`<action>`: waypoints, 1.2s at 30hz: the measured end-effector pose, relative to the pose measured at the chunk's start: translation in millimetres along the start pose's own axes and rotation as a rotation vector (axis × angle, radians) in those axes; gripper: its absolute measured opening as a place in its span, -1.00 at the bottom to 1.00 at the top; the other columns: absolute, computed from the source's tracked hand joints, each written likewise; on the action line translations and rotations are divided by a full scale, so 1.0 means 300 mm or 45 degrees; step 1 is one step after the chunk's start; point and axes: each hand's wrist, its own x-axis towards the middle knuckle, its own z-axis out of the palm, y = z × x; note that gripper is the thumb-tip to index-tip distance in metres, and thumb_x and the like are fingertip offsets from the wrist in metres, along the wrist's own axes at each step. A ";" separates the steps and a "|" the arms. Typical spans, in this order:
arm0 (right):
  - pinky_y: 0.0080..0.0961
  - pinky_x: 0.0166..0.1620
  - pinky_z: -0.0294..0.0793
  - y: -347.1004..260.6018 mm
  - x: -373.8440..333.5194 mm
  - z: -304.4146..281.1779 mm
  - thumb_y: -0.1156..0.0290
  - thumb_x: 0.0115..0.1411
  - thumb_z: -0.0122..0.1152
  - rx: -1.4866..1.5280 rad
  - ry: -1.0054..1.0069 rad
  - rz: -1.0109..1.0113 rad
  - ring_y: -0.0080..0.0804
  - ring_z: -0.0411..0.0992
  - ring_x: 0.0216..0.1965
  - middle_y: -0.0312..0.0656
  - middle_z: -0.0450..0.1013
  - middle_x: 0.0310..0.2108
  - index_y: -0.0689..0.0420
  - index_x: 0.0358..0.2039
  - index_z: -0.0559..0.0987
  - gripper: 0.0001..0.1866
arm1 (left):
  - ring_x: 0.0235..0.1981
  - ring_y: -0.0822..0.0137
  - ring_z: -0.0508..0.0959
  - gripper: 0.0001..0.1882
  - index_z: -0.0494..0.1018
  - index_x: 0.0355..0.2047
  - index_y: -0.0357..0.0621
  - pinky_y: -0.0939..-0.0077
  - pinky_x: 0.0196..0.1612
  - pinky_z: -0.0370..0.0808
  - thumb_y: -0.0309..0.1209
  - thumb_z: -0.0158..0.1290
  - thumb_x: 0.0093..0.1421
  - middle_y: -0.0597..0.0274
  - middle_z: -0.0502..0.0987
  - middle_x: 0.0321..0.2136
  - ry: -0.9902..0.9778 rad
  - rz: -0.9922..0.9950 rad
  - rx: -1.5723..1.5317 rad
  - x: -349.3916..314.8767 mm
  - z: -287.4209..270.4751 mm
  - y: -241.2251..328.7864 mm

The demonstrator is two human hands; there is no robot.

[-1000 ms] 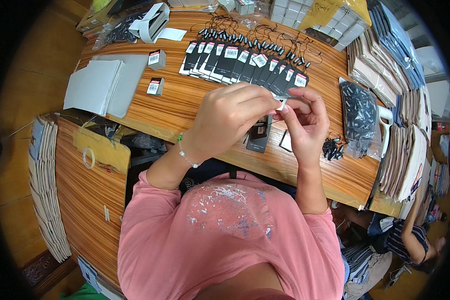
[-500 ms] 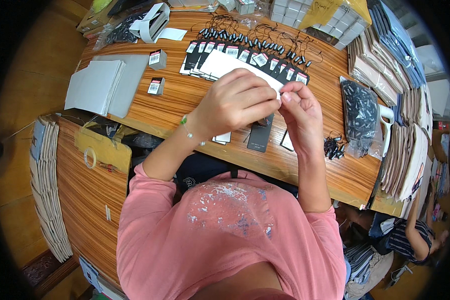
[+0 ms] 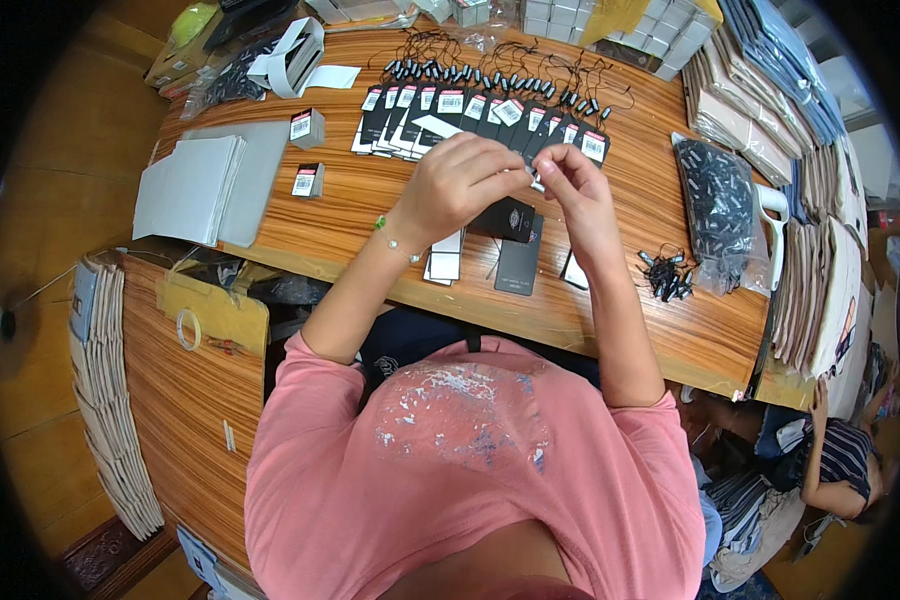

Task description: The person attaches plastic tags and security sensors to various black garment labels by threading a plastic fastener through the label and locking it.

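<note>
My left hand [image 3: 460, 185] is closed with its thumb and fingers together. From behind its knuckles sticks out the end of a white card [image 3: 436, 126]. My right hand [image 3: 578, 200] is pinched close beside it; what sits between its fingertips is too small to name. Under the hands a black hang tag [image 3: 510, 218] overlaps another black hang tag [image 3: 519, 268] on the table. White cards [image 3: 445, 262] lie by my left wrist. Beyond the hands, several black tags [image 3: 450, 103] with barcode stickers and black cords lie fanned in a row.
Two small stacks of stickers [image 3: 307, 180] and a pile of white sheets [image 3: 185, 190] lie on the left. To the right are loose black cord ends [image 3: 667, 275], a bag of black cords [image 3: 715, 205] and folded garments in plastic [image 3: 750, 130]. Another person [image 3: 845, 455] is at the far right.
Both hands have shifted slightly left. The white card has tilted, so only a narrow end shows. The black tags under my hands are now more exposed.
</note>
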 end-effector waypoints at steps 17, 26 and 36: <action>-0.79 -0.44 0.23 -0.173 0.022 -0.020 0.33 0.24 -0.13 0.481 -0.096 -0.301 -0.64 0.22 -0.56 -0.24 0.39 -0.47 0.13 -0.41 0.34 -0.84 | -0.37 0.38 0.49 -0.86 0.45 -0.47 -0.06 0.51 -0.33 0.39 -0.48 0.05 -0.14 0.34 0.50 -0.43 0.004 0.028 0.044 0.021 -0.051 0.015; -0.69 -0.52 0.33 -0.213 0.017 0.003 0.32 0.27 -0.20 0.672 -0.175 -0.345 -0.53 0.30 -0.65 -0.06 0.40 -0.58 0.16 -0.35 0.29 -0.82 | -0.41 0.26 0.51 -0.79 0.38 -0.45 -0.15 0.44 -0.35 0.39 -0.61 0.09 -0.15 0.23 0.52 -0.41 0.224 -0.250 -0.250 -0.015 -0.031 0.018; -0.71 -0.54 0.31 -0.266 -0.020 0.065 0.33 0.25 -0.14 0.694 -0.213 -0.402 -0.53 0.30 -0.64 -0.08 0.39 -0.60 0.18 -0.34 0.29 -0.83 | -0.32 0.21 0.45 -0.60 0.38 -0.35 -0.20 0.41 -0.24 0.37 -0.23 0.20 -0.12 0.15 0.44 -0.37 0.220 -0.532 -0.447 0.034 -0.036 0.097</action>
